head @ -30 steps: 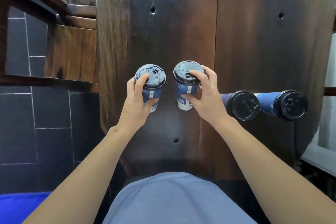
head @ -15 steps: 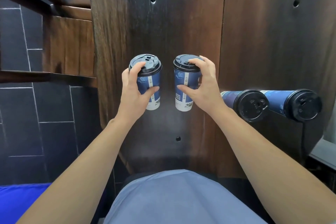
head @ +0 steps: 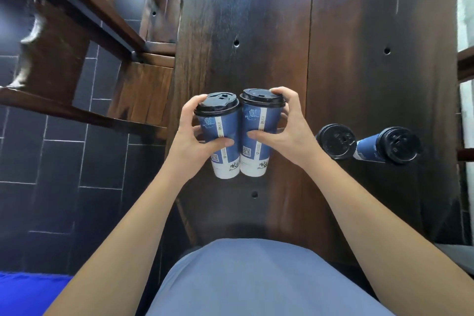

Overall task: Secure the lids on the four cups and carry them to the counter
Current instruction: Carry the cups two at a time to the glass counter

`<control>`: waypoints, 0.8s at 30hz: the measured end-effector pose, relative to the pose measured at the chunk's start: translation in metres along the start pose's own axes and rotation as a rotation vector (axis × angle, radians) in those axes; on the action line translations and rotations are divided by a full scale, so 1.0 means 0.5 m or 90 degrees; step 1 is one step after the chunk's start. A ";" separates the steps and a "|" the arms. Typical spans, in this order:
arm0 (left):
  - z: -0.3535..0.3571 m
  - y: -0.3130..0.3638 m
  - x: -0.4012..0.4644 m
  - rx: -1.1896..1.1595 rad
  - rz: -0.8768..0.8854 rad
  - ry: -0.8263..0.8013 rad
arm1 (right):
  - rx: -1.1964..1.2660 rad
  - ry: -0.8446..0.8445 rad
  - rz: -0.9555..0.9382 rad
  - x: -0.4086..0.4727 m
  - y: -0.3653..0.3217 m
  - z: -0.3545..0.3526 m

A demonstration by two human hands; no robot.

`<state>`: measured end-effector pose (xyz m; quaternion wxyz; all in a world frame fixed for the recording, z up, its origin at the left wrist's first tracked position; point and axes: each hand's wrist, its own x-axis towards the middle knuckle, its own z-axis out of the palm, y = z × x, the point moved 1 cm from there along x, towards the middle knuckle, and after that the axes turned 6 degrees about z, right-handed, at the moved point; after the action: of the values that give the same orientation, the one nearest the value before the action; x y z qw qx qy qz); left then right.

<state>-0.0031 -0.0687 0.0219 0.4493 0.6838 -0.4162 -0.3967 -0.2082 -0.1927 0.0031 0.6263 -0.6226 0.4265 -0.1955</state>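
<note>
Right now both hands hold a tall paper cup each, lifted above the dark wooden table (head: 354, 79). The left hand (head: 191, 141) wraps its fingers around the left cup (head: 221, 136); the right hand (head: 284, 131) curls around the right cup (head: 256, 133). Both cups stand roughly upright, black plastic lids up, white bases down, their blue walls touching. To the right, two more lidded cups (head: 336, 141) (head: 397, 145) stand on the table, lids towards the camera.
</note>
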 end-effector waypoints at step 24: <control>-0.366 -0.034 -0.536 -0.123 0.051 0.321 | -0.106 -0.391 -0.097 -0.163 -0.227 0.493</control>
<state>0.0774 0.2355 0.1023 0.6175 0.6978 -0.2781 -0.2333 -0.0299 0.0046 0.0999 0.6563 -0.7316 0.1841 -0.0092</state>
